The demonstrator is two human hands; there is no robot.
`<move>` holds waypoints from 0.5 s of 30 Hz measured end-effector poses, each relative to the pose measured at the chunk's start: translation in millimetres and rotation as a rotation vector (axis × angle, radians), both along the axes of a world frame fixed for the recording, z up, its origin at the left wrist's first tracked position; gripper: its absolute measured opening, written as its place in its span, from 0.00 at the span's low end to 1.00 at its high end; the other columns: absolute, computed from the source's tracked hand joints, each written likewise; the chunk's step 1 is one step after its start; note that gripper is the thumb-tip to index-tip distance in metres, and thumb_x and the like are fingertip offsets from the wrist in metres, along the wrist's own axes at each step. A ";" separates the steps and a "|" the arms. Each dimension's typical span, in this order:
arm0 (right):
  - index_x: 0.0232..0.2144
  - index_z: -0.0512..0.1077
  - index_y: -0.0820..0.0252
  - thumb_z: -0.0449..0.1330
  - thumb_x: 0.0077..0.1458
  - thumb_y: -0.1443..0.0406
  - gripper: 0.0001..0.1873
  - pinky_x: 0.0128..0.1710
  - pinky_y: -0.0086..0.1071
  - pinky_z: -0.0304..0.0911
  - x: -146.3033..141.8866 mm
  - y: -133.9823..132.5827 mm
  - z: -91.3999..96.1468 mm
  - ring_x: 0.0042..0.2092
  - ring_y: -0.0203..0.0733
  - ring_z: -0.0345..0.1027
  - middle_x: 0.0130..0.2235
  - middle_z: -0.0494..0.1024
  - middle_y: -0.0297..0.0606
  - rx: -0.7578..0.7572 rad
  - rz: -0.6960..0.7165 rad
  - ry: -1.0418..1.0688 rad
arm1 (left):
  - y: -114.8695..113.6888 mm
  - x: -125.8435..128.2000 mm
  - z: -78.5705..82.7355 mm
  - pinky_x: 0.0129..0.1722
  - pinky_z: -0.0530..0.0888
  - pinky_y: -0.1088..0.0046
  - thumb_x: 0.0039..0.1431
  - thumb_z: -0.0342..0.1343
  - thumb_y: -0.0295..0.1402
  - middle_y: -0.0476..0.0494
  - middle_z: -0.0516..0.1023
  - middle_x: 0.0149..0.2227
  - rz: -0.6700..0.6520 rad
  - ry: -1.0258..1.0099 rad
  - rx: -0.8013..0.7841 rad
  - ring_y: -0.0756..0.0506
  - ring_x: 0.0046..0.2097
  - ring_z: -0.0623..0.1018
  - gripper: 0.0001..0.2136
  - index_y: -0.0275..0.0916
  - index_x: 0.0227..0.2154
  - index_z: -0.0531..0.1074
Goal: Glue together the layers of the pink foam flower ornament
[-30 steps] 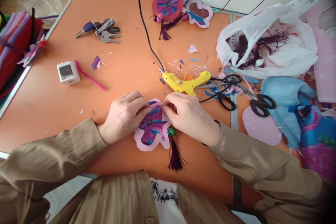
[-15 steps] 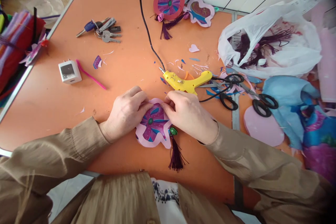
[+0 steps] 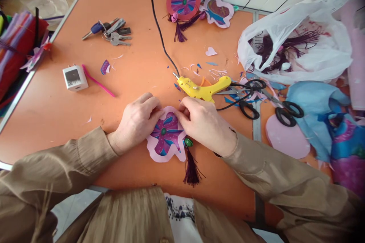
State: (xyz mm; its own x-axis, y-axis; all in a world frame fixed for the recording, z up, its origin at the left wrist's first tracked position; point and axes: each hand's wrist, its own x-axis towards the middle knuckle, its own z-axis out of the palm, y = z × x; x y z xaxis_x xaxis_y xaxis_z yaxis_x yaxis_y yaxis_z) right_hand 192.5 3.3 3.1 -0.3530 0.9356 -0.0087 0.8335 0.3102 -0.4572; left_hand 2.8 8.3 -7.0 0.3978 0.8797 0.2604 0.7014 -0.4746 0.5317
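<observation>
Low in the middle of the head view is a pink-edged ornament with a purple and blue flower pattern and a green centre. My left hand pinches its upper left edge between thumb and fingers. On the upper right edge, my right hand has the same kind of pinch, its other fingers curled. A green bell sits at the ornament's right side, and a dark purple tassel hangs below it on the table. The fingertips' far sides are hidden. Just beyond my right hand lies a yellow glue gun.
Scissors and paper scraps lie right of the glue gun, whose black cord runs upward. A white plastic bag with tassels, blue fabric, keys, a white charger and finished-looking ornaments surround the work area.
Both hands keep their pinch on the ornament. Its lower left edge has tilted slightly downward, and the view has shifted a little.
</observation>
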 end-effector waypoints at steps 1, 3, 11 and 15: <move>0.27 0.63 0.60 0.55 0.60 0.67 0.09 0.33 0.34 0.56 -0.1 0.1 0.0 0.31 0.41 0.67 0.29 0.73 0.40 -0.005 0.001 0.002 | -0.1 0.1 0.2 0.27 0.68 0.77 0.59 0.56 0.27 0.48 0.71 0.28 0.002 0.007 -0.007 0.51 0.28 0.71 0.06 0.36 0.26 0.69; 0.27 0.63 0.60 0.55 0.61 0.66 0.10 0.33 0.34 0.57 -0.2 0.3 0.2 0.31 0.41 0.68 0.29 0.74 0.41 -0.008 0.004 0.004 | -0.3 0.0 0.5 0.27 0.68 0.76 0.59 0.55 0.26 0.48 0.71 0.29 0.006 0.015 -0.018 0.51 0.28 0.71 0.06 0.36 0.26 0.69; 0.27 0.63 0.61 0.55 0.60 0.67 0.09 0.34 0.34 0.57 -0.7 0.3 1.6 0.33 0.43 0.69 0.30 0.74 0.41 -0.020 0.009 -0.034 | -1.2 -1.8 3.4 0.26 0.66 0.76 0.60 0.56 0.30 0.48 0.69 0.29 -0.039 0.042 -0.035 0.51 0.28 0.68 0.08 0.36 0.26 0.67; 0.28 0.63 0.61 0.55 0.60 0.68 0.08 0.35 0.34 0.57 -1.6 0.0 1.7 0.34 0.43 0.69 0.31 0.74 0.41 -0.034 0.014 -0.048 | 0.0 -1.8 2.2 0.27 0.66 0.76 0.60 0.55 0.29 0.48 0.67 0.29 -0.024 0.044 -0.036 0.51 0.28 0.68 0.08 0.36 0.25 0.66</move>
